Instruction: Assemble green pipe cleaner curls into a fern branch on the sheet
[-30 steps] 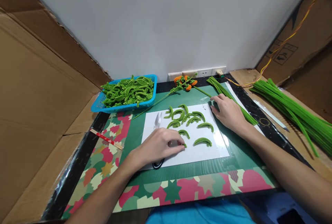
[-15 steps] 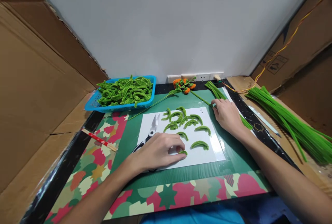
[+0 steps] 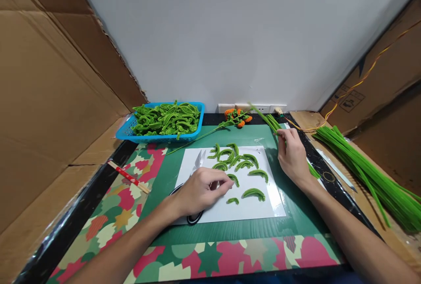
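Note:
My right hand (image 3: 292, 154) pinches a green pipe cleaner (image 3: 258, 112), which tilts up and away to the left above a small bundle of pipe cleaners (image 3: 272, 122). Over a white sheet (image 3: 263, 211), my left hand (image 3: 203, 191) has its thumb and fingertips drawn together, with nothing visible in them. Just behind its fingertips lies a curved green piece (image 3: 236, 180). A short curved piece (image 3: 233, 201) rests nearer to me, and a longer one (image 3: 254, 193) lies to its right. Several more bent pieces (image 3: 258, 174) spread over the sheet. Scissors (image 3: 200, 157) are partly hidden under my left hand.
A blue basket (image 3: 119, 134) heaped with bent green pieces stands back left. An orange flower stem (image 3: 241, 121) lies at the back. A red-wrapped pair of chopsticks (image 3: 128, 175) is at left. A large bundle of pipe cleaners (image 3: 368, 174) lies right. Cardboard walls (image 3: 49, 99) flank the table.
My left hand has let go of the short curved piece and risen slightly from it. My right hand has lifted and shifted right with a pipe cleaner in its fingers. The view has tilted slightly.

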Demonstrator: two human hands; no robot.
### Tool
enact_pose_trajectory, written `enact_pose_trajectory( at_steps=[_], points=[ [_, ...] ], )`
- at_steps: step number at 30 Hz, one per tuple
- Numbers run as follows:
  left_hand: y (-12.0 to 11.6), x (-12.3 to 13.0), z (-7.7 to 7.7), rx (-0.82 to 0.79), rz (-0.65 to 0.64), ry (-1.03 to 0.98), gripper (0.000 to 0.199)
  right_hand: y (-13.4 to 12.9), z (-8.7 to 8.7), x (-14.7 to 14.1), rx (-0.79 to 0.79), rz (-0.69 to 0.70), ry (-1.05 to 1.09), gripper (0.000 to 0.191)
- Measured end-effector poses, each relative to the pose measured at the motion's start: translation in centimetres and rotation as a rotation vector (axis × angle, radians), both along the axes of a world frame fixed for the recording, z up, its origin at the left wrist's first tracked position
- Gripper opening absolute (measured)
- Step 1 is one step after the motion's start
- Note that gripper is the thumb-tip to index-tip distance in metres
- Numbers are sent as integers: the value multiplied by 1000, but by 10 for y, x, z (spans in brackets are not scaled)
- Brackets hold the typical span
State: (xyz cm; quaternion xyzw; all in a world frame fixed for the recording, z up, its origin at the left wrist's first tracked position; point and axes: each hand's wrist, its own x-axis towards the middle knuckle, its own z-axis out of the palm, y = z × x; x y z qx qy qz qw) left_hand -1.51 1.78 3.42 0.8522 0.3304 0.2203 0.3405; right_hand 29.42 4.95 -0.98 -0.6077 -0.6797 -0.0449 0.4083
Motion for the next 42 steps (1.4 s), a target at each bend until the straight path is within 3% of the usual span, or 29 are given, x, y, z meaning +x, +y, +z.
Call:
enact_pose_trajectory(
  at_steps=[7, 12, 15, 17, 23, 28, 32, 36, 42],
  points=[
    [8, 1, -5, -317, 207, -266, 39, -3, 2, 2, 1, -31, -356, 35],
    [15, 5, -2, -508, 300, -498, 40, -13, 17, -2, -4, 6, -609, 41],
    [18, 7, 1, -536, 338, -595, 48, -20, 26, -10, -24, 32, -671, 42],
    [20, 8, 2, -534, 379, -625, 50, -22, 28, -13, -117, 14, -708, 40],
    [25, 5, 4, -491, 460, -658, 37, -17, 27, -3, -411, -196, -757, 28],
    [25, 5, 7, -513, 503, -691, 24, -17, 33, -4, -391, -241, -703, 30],
    [24, 4, 11, -595, 514, -743, 21, -19, 32, -9, -353, -250, -677, 44],
    [24, 2, 14, -713, 498, -787, 24, -19, 22, -8, -211, -123, -602, 45],
    [18, 4, 15, -660, 409, -793, 44, -24, 14, -17, 16, 219, -469, 24]
  ],
)
